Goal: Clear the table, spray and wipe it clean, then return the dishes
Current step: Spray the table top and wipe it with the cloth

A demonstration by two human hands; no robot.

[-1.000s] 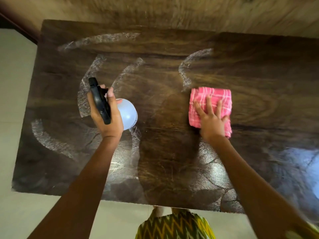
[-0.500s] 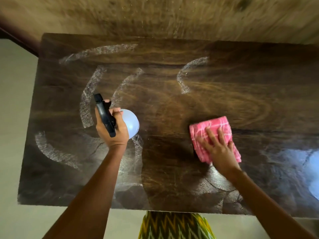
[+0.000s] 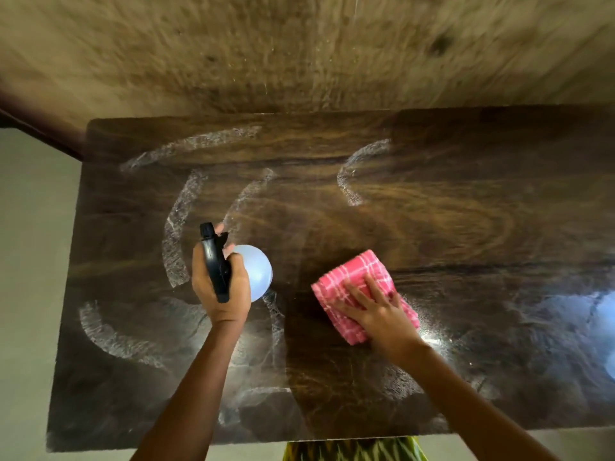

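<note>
Table: a dark brown wood-grain table top [image 3: 466, 227] fills most of the view, its far edge against the wall at 12 o'clock and its near edge at 6 o'clock.
Spray container: a spray bottle with a pale blue round plastic body [image 3: 258, 271] and a black trigger head [image 3: 214, 257] hangs above the table, at 9 o'clock from the table's middle. The nozzle points towards 12 o'clock. The body is opaque from here, so how much liquid it holds cannot be told.
Left hand: the left hand [image 3: 219, 294] is wrapped round the bottle's neck, with the fingers curled onto the trigger side and the thumb round the back.
Cloth: a folded pink cloth with white checks [image 3: 352, 277] lies flat on the table close to its middle, at 3 o'clock from the bottle and apart from it.
Right hand: the right hand [image 3: 379, 311] presses down on the cloth's near half with fingers straight and slightly spread, pointing towards 11 o'clock.
Wet marks: curved white foamy streaks [image 3: 176, 234] lie on the wood at 8, 10, 11 and 1 o'clock from the middle, with fainter ones at 6 o'clock.
Glare: a bluish patch of reflected light [image 3: 572, 311] sits on the surface at 3 o'clock.
Surroundings: a rough tan wall [image 3: 299, 51] at 12 o'clock, a pale floor [image 3: 30, 261] at 9 o'clock, and a yellow-green zigzag-patterned garment [image 3: 352, 452] at 6 o'clock.
</note>
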